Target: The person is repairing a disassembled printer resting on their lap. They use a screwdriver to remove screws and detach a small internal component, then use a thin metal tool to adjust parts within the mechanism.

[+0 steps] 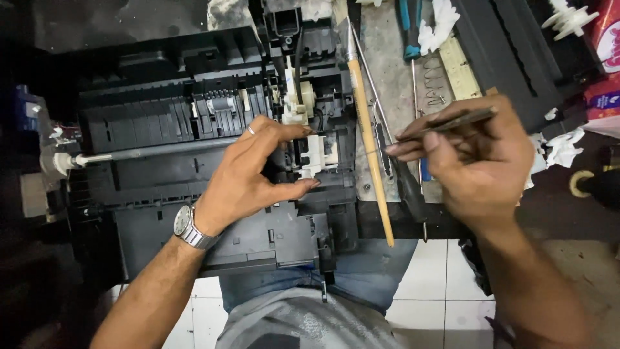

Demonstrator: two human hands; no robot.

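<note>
A black plastic printer chassis (168,116) lies opened on the bench, with a white gear and lever assembly (298,103) at its right end. My left hand (258,171), with a ring and a steel wristwatch, rests on the chassis; thumb and fingers curl around the white and black mechanism (313,158). My right hand (471,155) pinches a thin dark metal tool (452,123), tweezers or a pick, its tip pointing left toward the mechanism. A metal shaft (129,154) runs across the chassis to the left.
A wooden-handled brush (369,136) lies beside the chassis. A blue-handled screwdriver (409,29), springs (436,81), white tissue (439,22) and another black printer part (510,52) sit at the back right. White plastic gears (568,19) are at the top right. Tiled floor shows below.
</note>
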